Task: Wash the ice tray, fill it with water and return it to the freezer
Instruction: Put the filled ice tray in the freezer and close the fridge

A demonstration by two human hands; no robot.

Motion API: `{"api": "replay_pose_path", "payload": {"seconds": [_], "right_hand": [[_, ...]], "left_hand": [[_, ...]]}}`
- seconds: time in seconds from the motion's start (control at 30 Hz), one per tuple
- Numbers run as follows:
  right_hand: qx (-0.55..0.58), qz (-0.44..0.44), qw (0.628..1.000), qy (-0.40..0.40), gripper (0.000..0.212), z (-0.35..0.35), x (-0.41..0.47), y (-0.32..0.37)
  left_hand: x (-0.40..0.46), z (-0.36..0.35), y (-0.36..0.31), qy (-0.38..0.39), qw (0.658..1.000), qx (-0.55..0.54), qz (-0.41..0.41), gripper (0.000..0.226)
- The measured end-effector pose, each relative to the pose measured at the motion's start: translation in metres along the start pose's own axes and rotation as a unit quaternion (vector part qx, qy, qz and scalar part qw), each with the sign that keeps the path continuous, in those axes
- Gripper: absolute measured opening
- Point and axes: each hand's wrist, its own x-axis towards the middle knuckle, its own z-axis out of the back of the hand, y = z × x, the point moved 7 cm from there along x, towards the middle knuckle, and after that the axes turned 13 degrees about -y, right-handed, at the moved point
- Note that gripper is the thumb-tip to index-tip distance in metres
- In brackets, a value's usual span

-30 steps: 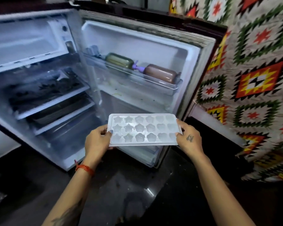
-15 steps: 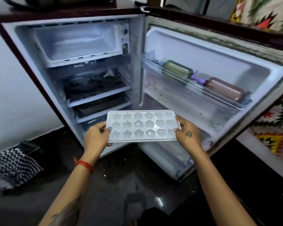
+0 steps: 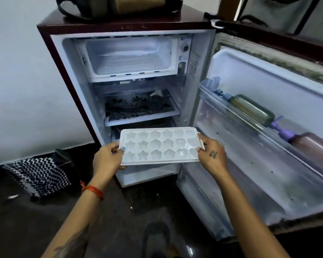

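Note:
A white ice tray (image 3: 159,146) with star and flower moulds is held level in front of the open small fridge (image 3: 67,71). My left hand (image 3: 107,160) grips its left end and my right hand (image 3: 212,157) grips its right end. The freezer compartment (image 3: 129,58) sits open at the top of the fridge, well above the tray, frosted and with nothing inside. I cannot tell whether the moulds hold water.
The fridge door (image 3: 268,127) swings open to the right, with a green bottle (image 3: 250,110) and a brown bottle (image 3: 313,151) lying on its shelf. A black-and-white zigzag mat (image 3: 37,175) lies on the dark floor at left. A bag (image 3: 116,6) rests on the fridge top.
The view has swung left and up, so the fridge now faces me squarely and the freezer compartment is in full sight. Both hands still hold the tray, slightly closer to the fridge.

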Motion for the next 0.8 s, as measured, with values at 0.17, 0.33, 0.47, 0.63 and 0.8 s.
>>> {"api": "replay_pose_path", "payload": {"seconds": [0.17,0.33,0.47,0.63,0.8], "right_hand": [[-0.011,0.036,0.999,0.02,0.052,-0.016,0.036,0.02],[-0.016,0.046,0.998,0.035,0.051,-0.037,0.065,0.04],[-0.01,0.04,0.998,0.046,0.05,-0.052,0.086,0.057],[-0.011,0.037,0.998,0.054,0.048,-0.073,0.11,0.074],[0.024,0.043,0.998,0.047,0.048,-0.089,0.132,0.091]], "left_hand": [[0.024,-0.002,-0.007,-0.031,0.999,0.014,-0.001,0.027],[0.047,0.001,-0.013,-0.055,0.998,0.008,0.009,0.024],[0.069,0.003,-0.018,-0.067,0.998,-0.01,0.015,0.023],[0.1,0.004,-0.022,-0.075,0.997,-0.027,0.023,0.025],[0.135,0.002,-0.027,-0.068,0.997,-0.037,0.02,0.024]]}}
